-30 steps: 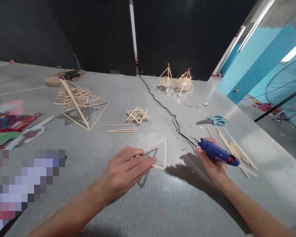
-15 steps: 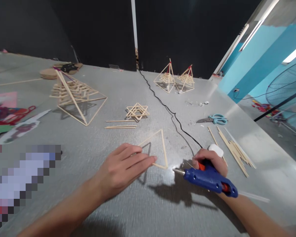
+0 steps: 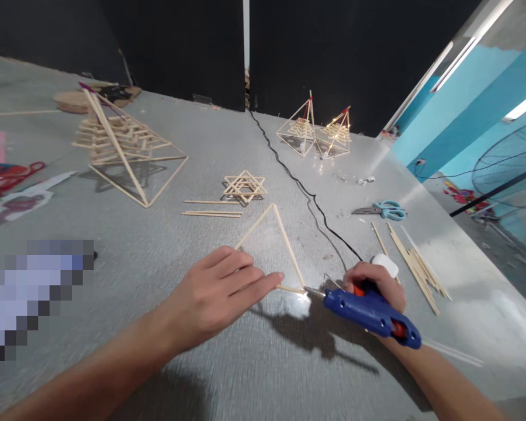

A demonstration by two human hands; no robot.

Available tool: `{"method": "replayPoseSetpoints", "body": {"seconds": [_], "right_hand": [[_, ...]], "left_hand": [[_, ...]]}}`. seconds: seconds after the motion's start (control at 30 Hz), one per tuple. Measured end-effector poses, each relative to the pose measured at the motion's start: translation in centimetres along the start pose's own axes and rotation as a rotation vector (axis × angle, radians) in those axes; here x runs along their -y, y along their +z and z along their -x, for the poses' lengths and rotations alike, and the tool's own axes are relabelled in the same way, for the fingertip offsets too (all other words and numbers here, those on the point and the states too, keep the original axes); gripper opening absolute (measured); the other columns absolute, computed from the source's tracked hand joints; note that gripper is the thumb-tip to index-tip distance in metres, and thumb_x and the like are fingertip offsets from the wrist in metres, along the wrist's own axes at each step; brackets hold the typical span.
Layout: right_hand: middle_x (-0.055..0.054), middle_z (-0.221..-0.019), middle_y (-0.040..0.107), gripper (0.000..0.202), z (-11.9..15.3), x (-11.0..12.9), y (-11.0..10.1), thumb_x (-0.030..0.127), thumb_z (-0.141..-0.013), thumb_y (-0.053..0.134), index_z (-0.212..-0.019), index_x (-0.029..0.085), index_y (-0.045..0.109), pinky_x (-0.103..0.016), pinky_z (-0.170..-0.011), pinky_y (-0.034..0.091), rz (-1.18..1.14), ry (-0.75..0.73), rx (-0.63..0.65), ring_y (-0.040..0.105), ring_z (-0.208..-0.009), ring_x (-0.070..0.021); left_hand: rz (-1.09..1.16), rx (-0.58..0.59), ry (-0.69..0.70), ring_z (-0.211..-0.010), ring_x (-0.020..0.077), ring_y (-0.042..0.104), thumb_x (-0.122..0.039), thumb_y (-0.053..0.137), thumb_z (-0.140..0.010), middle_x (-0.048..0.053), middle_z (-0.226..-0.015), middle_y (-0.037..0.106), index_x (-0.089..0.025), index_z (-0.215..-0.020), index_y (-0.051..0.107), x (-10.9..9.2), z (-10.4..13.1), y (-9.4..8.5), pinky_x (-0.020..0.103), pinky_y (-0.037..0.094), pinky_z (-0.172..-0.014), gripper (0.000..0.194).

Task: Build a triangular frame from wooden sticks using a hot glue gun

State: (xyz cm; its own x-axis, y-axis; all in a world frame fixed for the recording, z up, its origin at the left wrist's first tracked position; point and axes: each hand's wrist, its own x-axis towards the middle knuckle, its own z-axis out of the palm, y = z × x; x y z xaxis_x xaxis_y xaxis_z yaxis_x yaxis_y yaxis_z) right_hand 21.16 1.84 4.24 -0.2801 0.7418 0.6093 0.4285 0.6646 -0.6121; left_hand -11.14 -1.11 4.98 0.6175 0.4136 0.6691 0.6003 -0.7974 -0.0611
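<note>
My left hand (image 3: 223,290) holds a triangle of thin wooden sticks (image 3: 288,242) by its left and near sides, the fingers covering part of it. Its right near corner meets the nozzle of a blue glue gun (image 3: 368,310). My right hand (image 3: 379,285) is closed around the gun's handle, by the orange trigger. A clear glue stick (image 3: 453,352) juts out of the gun's back end. Just beyond the triangle lies a stacked wooden star (image 3: 245,188), with several loose sticks (image 3: 213,214) to its left.
A large stick pyramid (image 3: 120,146) stands at the left, and two small ones (image 3: 304,127) at the back, one lit. Blue-handled scissors (image 3: 389,210) and more sticks (image 3: 416,263) lie at the right. A black cord (image 3: 284,169) crosses the grey table (image 3: 228,374).
The triangle has come down flatter to the table and turned, and its right near corner now meets the glue gun's nozzle. Lights on one back pyramid have come on.
</note>
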Motion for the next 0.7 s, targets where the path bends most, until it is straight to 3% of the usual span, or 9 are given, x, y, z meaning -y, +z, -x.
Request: {"method": "replayPoseSetpoints", "body": {"seconds": [0.13, 0.7], "right_hand": [[0.006, -0.073, 0.074, 0.012, -0.05, 0.25, 0.04, 0.020, -0.097, 0.065, -0.100, 0.031, 0.067, -0.028, -0.056, 0.054, 0.071, -0.089, -0.006, 0.067, -0.057, -0.0144], [0.007, -0.070, 0.069, 0.016, 0.59, -0.18, 0.42, 0.015, -0.095, 0.064, -0.099, 0.031, 0.065, -0.028, -0.055, 0.052, 0.216, -0.097, 0.000, 0.065, -0.056, -0.0145]], "left_hand": [[-0.027, 0.038, -0.009, -0.094, 0.0201, 0.061, -0.008, 0.051, -0.113, 0.002, -0.095, 0.076, -0.015, -0.130, 0.066, -0.01, 0.25, 0.01, 0.035, 0.047, -0.088, 0.024], [-0.016, 0.037, -0.015, -0.091, 0.0204, 0.059, -0.006, 0.054, -0.111, 0.001, -0.090, 0.073, -0.014, -0.130, 0.066, -0.09, 0.12, 0.01, 0.036, 0.046, -0.085, 0.025]]}}
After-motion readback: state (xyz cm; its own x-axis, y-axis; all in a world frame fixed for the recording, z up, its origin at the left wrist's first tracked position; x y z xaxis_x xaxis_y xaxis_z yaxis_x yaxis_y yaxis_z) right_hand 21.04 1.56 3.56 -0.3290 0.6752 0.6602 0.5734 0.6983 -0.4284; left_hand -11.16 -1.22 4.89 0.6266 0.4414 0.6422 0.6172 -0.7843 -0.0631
